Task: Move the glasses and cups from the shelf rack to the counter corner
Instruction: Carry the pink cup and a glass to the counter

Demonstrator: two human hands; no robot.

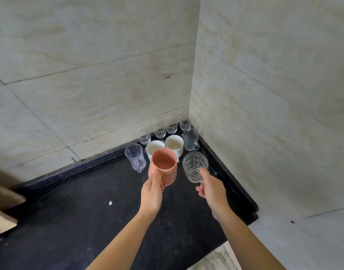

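Near the counter [89,211] corner, a light, rigid terracotta cup [163,165] is gripped round its wall by the left hand [152,191], while a fragile, slippery cut-glass mug [195,166] is pinched at its handle by the right hand [213,189].

Black speckled stone counter [73,215], meeting two pale beige marbled tile walls [93,71] at a corner. Small white scrap [110,203] lying on the dark surface. Tan cardboard-like edge [3,201] at far left, partly cropped. Pale marbled floor strip [216,258] at bottom right.

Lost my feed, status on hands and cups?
Left hand holds orange cup aloft. Right hand on cut-glass mug. Corner crowded; white cup behind.
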